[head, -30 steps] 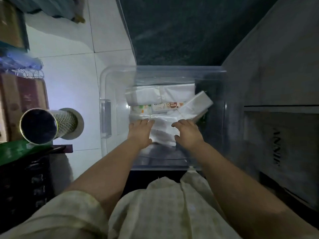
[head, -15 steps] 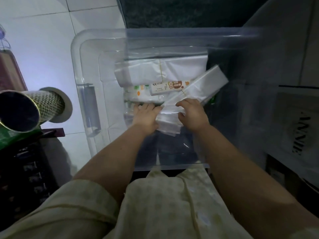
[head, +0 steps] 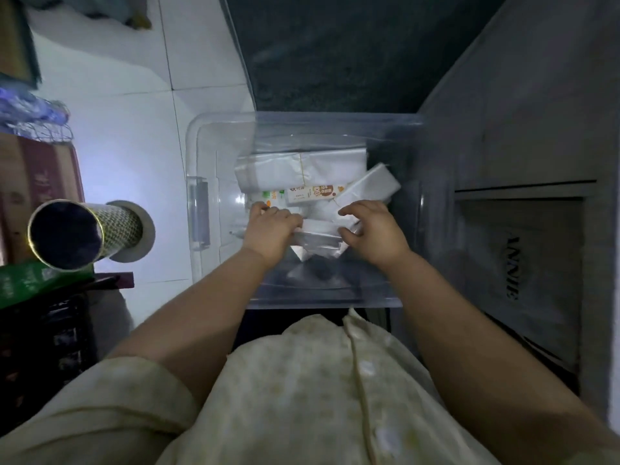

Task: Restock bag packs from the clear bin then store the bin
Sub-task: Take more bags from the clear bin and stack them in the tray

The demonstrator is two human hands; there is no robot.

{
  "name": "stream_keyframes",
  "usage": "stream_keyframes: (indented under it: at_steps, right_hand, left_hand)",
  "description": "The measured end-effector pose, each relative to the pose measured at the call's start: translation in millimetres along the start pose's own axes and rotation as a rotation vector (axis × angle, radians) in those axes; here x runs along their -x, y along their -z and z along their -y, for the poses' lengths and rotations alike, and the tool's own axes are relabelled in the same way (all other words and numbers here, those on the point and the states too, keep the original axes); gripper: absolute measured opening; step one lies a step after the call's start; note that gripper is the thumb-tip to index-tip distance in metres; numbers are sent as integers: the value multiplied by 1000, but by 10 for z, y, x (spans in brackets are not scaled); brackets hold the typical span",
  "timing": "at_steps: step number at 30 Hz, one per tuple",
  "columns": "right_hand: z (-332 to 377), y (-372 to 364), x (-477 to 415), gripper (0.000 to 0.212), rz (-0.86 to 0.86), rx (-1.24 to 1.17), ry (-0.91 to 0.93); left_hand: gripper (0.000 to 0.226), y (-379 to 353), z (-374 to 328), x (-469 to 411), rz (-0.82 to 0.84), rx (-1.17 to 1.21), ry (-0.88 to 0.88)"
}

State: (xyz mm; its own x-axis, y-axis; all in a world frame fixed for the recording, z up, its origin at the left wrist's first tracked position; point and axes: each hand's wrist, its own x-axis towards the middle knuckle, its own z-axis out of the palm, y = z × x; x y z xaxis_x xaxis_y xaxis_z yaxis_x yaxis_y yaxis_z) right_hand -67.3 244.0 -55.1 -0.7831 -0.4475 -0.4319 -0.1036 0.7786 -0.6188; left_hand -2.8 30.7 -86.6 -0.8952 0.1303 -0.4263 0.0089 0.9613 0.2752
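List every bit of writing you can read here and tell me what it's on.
"ANNIE", sideways on the grey bag at far right; first letter unsure.
Orange-and-white label on a pack in the clear bin: too blurred to read.
Green-printed pack left of it: too blurred.
Maroon box at left: marks unreadable.

Tiled floor (head: 134, 139) (white) bears the clear bin (head: 335, 117).

One head-worn wide-angle view only, looking steeply down and forward; close over the clear bin (head: 396, 129) at frame centre; tiled floor (head: 127, 135) upper left.
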Motion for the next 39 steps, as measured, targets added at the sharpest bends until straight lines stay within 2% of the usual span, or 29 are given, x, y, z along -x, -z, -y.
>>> stream_keyframes:
  at_steps: [4, 8, 12, 16, 23, 28, 34, 39]
  right_hand:
    - [343, 504, 269, 31, -149, 18, 54]
    - [669, 828, 510, 34, -355, 81, 18]
    - [859, 940, 799, 42, -587, 93, -152]
    - [930, 888, 1210, 44, -733, 127, -294]
    - [987, 585, 2225, 36, -869, 200, -515]
    - [938, 234, 3257, 36, -984, 138, -724]
    - [1050, -325, 4465, 35, -1155, 73, -990]
    - [1199, -814, 5457, 33, -1275, 21, -1164]
  left_hand:
    - [21, 684, -194, 62, -116, -51, -44]
    - [23, 1320, -345, -10, -243, -75, -151]
    - [21, 1694, -433, -38, -316, -66, -329]
    - [28, 1866, -573, -6, -354, -185, -556]
    - [36, 1766, -1298, 242, -331, -318, -937]
    - [35, 1522, -2039, 631, -294, -350, -1226]
    - [41, 1143, -2945, 1449, -255, -373, -1560]
    - [32, 677, -3643, 2381, -154, -401, -1739]
